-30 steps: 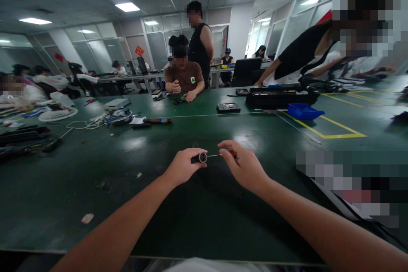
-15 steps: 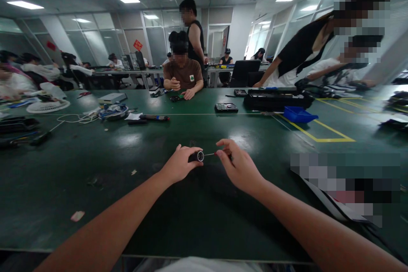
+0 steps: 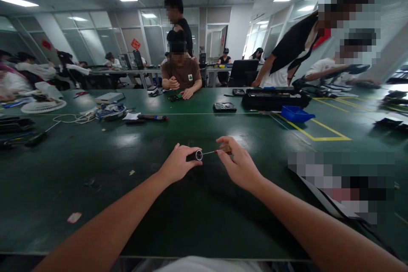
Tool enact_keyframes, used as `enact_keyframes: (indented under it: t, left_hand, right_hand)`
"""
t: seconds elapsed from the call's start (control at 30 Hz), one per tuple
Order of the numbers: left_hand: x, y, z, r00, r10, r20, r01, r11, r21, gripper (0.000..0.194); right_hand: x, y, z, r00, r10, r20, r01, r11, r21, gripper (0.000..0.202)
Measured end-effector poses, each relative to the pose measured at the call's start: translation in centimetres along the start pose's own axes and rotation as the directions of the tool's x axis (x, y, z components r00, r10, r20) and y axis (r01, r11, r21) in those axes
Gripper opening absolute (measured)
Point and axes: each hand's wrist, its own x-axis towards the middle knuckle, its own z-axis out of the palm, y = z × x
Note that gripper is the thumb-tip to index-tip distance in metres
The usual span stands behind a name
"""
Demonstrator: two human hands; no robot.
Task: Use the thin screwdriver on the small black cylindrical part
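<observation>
Clamped on both sides

Over green table [image 3: 197,221]: left hand [image 3: 177,162] closed round black cylinder [image 3: 191,156], right hand [image 3: 239,165] pinching thin-shafted tool [image 3: 209,152]. Shaft's far end at cylinder's pale-rimmed face, contact unclear. Likely step: working that face. Next move calls for steady alignment.

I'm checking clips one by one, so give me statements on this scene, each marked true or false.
1. The left hand grips a dark cylinder. True.
2. The right hand lies flat on the table. False: it holds a thin-shafted tool.
3. The tool points away from the cylinder. False: it points toward the cylinder.
4. Someone in a brown shirt is across the table. True.
5. A blue tray stands right of both hands. True.
</observation>
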Motion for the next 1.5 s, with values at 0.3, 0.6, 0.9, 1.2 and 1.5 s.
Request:
enact_keyframes:
  t: [0.3, 0.6, 0.9, 1.2, 1.5]
  left_hand:
    - [-0.1, 0.0, 0.2, 1.0, 0.0, -0.002, 0.0, 1.0, -0.014, 0.038]
    - [-0.1, 0.0, 0.0, 0.999, -0.018, -0.035, 0.017, 1.0, -0.021, 0.035]
    - [-0.1, 0.1, -0.2, 0.999, -0.016, -0.044, 0.016, 1.0, -0.011, 0.034]
    - [-0.1, 0.7, -0.4, 0.999, -0.032, -0.038, 0.032, 0.999, 0.005, 0.032]
    - [-0.1, 0.3, -0.3, 0.999, -0.025, -0.047, 0.025, 1.0, -0.007, 0.034]
  right_hand:
    - [0.0, -0.2, 0.0, 1.0, -0.019, -0.014, 0.019, 1.0, -0.001, 0.025]
    - [0.1, 0.2, 0.0, 0.999, 0.03, 0.034, -0.03, 1.0, 0.009, 0.023]
    - [0.1, -0.1, -0.2, 0.995, 0.074, 0.063, -0.076, 0.997, 0.026, 0.024]
    - [-0.1, 0.4, 0.1, 0.997, 0.072, 0.03, -0.076, 0.986, 0.148, 0.012]
    - [0.1, 0.9, 0.3, 0.993, 0.116, 0.023, -0.118, 0.979, 0.165, 0.013]
